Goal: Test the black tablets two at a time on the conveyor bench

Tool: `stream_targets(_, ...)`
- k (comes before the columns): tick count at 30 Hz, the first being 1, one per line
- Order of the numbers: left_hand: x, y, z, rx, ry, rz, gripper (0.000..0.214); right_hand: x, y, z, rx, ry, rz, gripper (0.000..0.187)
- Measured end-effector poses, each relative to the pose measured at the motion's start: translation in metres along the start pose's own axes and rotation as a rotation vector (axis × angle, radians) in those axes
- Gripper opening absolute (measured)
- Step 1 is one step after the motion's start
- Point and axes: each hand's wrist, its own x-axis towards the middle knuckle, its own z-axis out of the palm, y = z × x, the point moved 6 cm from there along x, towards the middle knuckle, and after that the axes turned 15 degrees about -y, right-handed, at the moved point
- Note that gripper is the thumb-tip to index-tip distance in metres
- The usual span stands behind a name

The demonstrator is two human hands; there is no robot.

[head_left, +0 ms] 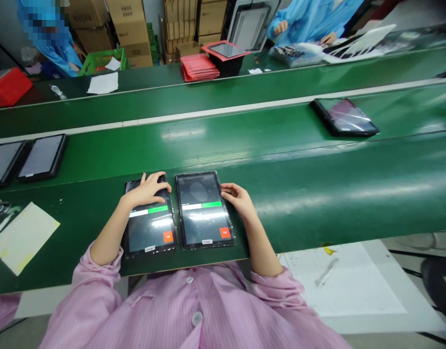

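Observation:
Two dark tablets in clear film lie side by side in front of me. My left hand (pixel 149 190) is spread over the upper part of the left tablet (pixel 147 235), with its fingers apart. Beside the right edge of the right tablet (pixel 199 223) is my right hand (pixel 237 198), its fingertips touching that edge and its fingers stretched out. Both screens are lit, each with a white and green bar and an orange square at the lower right. Part of the left screen is hidden under my left hand.
Two more tablets (pixel 43 156) lie on the green bench at the left, near a pale yellow sheet (pixel 24 238). Another tablet (pixel 344 117) is on the belt (pixel 245 131) at the right. Red sleeves (pixel 199 67) are stacked across the line, where people in blue sit.

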Motion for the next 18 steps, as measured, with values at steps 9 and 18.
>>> stream_targets(9,0.0,0.0011,0.0002,0.022,0.009,-0.034,0.028,-0.0007,0.0029,-0.0027,-0.016,0.102,0.037,0.037)
stream_targets(18,0.0017,-0.0079,-0.0013,0.019,0.09,-0.014,0.036,-0.0005,0.0032,-0.0014,0.006,0.081,0.013,0.038)
